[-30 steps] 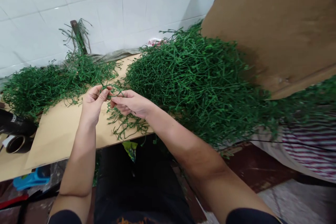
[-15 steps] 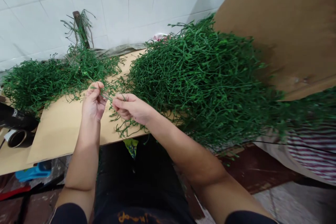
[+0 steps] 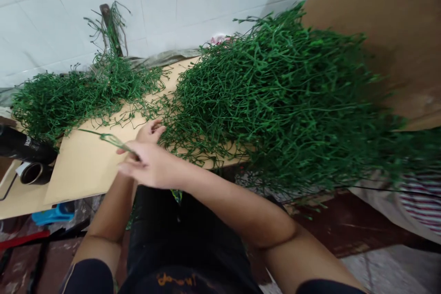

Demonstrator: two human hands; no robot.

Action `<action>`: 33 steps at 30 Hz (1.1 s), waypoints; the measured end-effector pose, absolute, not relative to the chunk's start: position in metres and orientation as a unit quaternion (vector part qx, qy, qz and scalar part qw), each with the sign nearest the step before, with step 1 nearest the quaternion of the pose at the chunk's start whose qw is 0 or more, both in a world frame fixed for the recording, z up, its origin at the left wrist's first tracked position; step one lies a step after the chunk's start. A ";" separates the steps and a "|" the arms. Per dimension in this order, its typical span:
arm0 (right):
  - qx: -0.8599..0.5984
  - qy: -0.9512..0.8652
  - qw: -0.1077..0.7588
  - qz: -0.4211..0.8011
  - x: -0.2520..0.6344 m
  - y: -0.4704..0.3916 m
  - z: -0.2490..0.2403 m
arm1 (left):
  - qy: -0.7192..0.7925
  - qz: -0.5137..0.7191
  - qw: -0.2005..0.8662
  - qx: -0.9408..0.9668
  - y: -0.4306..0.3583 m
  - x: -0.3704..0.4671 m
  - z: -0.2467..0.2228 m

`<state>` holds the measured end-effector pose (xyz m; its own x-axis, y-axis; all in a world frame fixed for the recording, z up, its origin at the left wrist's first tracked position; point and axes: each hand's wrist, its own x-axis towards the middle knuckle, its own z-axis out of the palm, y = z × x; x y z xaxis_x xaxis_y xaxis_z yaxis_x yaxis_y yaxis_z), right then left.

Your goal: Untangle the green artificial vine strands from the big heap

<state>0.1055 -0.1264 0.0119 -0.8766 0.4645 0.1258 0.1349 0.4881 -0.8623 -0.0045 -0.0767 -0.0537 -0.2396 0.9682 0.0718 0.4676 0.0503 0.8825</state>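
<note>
My right hand [image 3: 151, 163] is closed on a thin green stem [image 3: 110, 138], which looks like artificial plant stalk and sticks out leftward over the board with a loop along it. Behind the right wrist, partly covered by it, my left hand [image 3: 151, 131] has its fingers curled at the near left edge of a large heap of green stems [image 3: 268, 87]; what they hold, if anything, is hidden. The left forearm passes under the right hand. Both hands are above a tan cardboard sheet [image 3: 79, 165].
A smaller heap of green stems [image 3: 58, 101] lies at the left, near an upright brown stick [image 3: 110, 30] draped with stems. A black cylinder [image 3: 24, 144] and a dark roll [image 3: 34, 173] are at the left edge. A large cardboard panel [image 3: 396, 23] rises at the right.
My right hand has moved left across my left forearm, carrying the green stem. My left hand has shifted right toward the large heap and let go of that stem. The view has shifted slightly.
</note>
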 end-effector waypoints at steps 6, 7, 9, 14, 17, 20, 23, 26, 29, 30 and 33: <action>-0.016 -0.938 0.085 0.335 0.058 -0.162 0.032 | 0.660 0.353 0.084 0.658 -0.085 0.016 -0.064; 0.009 -0.933 0.099 0.347 0.053 -0.157 0.031 | 0.663 0.347 0.075 0.659 -0.087 0.014 -0.062; 0.005 -0.918 0.130 0.374 0.043 -0.136 0.024 | 0.675 0.332 0.074 0.655 -0.090 0.007 -0.060; -0.258 -0.927 0.132 0.238 0.017 -0.052 -0.010 | 0.713 0.255 0.116 0.642 -0.095 -0.006 -0.065; -0.328 -0.922 0.087 0.186 0.008 -0.015 -0.028 | 0.717 0.208 0.106 0.657 -0.102 -0.015 -0.068; -0.378 -0.909 0.041 0.170 0.005 0.002 -0.038 | 0.713 0.193 0.067 0.670 -0.108 -0.031 -0.068; -0.392 -0.908 0.023 0.143 0.009 0.005 -0.044 | 0.713 0.209 0.075 0.665 -0.108 -0.052 -0.067; -0.358 -0.929 0.019 0.094 0.025 0.006 -0.045 | 0.738 0.252 0.041 0.624 -0.102 -0.073 -0.067; -0.316 -0.945 0.017 0.087 0.056 0.015 -0.039 | 0.749 0.273 0.004 0.604 -0.091 -0.088 -0.073; -0.309 -0.946 0.036 0.089 0.069 0.019 -0.033 | 0.752 0.274 0.004 0.600 -0.087 -0.091 -0.076; -0.287 -0.942 0.145 0.101 0.108 0.028 -0.012 | 0.750 0.285 0.024 0.596 -0.077 -0.093 -0.082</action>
<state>0.1081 0.0278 -0.0118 -0.7931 0.5700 0.2145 0.5118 0.8147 -0.2725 -0.0929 -0.0774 -0.0823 -0.2875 0.9085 0.3033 0.8810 0.1265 0.4559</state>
